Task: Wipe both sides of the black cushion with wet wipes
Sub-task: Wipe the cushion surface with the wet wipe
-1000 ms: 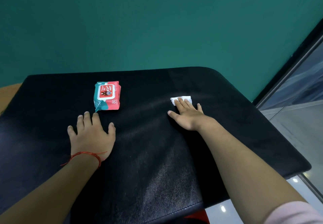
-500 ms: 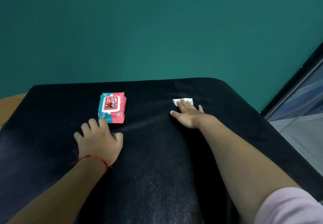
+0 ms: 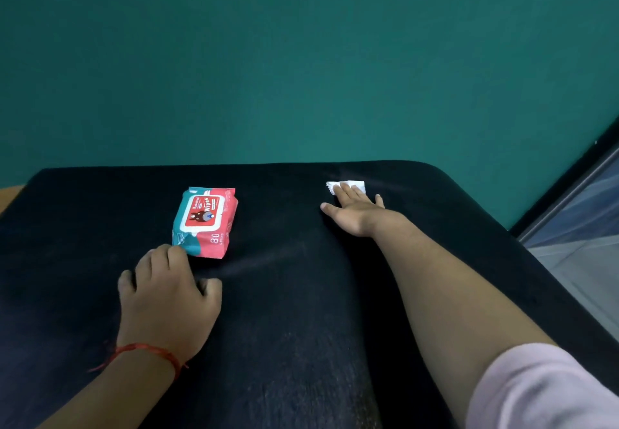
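Teal wall point(image 3: 301, 60) backs the cushion point(image 3: 301, 311), where the right hand point(image 3: 356, 214) presses a wipe point(image 3: 355, 184), unclenched; the left hand point(image 3: 167, 298) rests loosely curled, empty, beside the pack point(image 3: 206, 221).

I see through one head-worn wide-angle camera, looking forward and down over the black cushion point(image 3: 301, 311) from close, toward the teal wall point(image 3: 301, 60).

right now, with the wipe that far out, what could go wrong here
The wet wipe is only pinned under the right hand's straight fingertips near the cushion's far edge, so it may bunch or slip free. The wipes pack lies on the cushion, so the patch beneath it could be missed. The left hand rests right by the pack's near corner and might nudge it.
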{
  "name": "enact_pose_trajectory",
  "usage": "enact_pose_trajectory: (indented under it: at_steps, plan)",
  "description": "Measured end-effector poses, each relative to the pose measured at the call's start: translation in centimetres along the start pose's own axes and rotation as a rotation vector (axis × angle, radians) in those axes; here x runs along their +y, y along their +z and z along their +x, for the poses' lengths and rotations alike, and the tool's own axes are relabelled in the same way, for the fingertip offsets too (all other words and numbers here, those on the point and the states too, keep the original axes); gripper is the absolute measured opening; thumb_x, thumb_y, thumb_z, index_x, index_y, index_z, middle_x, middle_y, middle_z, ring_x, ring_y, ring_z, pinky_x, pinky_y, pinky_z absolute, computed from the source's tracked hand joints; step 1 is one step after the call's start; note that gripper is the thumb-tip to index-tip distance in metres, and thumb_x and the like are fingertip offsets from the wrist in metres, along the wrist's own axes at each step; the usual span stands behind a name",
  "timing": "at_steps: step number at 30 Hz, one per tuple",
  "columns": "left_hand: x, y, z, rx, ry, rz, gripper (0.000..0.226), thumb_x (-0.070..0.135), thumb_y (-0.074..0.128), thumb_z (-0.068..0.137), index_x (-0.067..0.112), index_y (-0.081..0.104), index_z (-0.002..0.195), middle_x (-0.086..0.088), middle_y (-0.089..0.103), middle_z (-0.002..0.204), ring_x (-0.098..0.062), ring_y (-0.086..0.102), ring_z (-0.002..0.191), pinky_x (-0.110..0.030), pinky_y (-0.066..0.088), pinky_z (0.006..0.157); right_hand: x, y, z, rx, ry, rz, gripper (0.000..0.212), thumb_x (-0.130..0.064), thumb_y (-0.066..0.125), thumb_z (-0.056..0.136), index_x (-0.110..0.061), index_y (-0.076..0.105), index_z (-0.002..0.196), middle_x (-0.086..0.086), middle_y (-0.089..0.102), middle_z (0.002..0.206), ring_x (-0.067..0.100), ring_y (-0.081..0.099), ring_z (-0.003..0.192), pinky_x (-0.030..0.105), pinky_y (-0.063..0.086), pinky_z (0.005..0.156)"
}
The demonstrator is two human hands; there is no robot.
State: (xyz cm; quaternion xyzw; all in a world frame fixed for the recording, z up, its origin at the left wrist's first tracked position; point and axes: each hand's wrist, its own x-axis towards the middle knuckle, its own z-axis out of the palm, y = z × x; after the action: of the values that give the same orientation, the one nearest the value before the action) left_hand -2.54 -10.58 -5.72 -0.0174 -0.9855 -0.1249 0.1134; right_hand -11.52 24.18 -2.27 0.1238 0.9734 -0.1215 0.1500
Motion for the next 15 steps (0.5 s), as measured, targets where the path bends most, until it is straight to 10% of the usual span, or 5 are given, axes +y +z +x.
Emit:
enact_pose_trajectory:
  at_steps: [15]
  plan:
    - [0.2,-0.4,-0.1,-0.028,-0.029,-0.029,0.038,0.037,0.065,0.084,0.013,0.053,0.111,-0.012,0.059,0.124,-0.034,0.055,0.123,-0.064,0.042,0.108,-1.6,-1.8,5.3,0.031,0.000,-0.019,0.076,-0.069,0.022,0.105,-0.035,0.001,0.170,-0.015,-0.010,0.176,0.011,-0.014,0.162,0.058,-0.012,0.128]
